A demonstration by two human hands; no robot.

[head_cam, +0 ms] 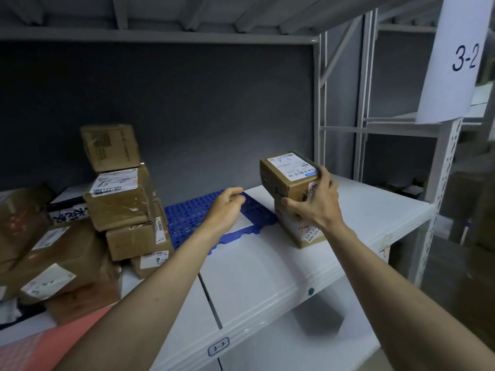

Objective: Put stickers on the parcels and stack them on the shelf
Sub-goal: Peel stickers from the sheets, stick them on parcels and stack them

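My right hand (316,203) grips a small cardboard parcel (284,178) with a white shipping label on top, holding it tilted just above a second parcel (305,232) that stands on the white shelf (267,269). That lower parcel carries a sticker on its front face. My left hand (227,203) hovers over a blue perforated plastic mat (187,218) on the shelf, fingers loosely curled; I cannot tell whether it holds anything.
A leaning stack of cardboard parcels (120,194) stands at the left, with larger boxes (53,258) in front of it. A shelf label reads 3-2 (218,349). A paper sign 3-2 (455,57) hangs on the right upright. A dark wall backs the shelf.
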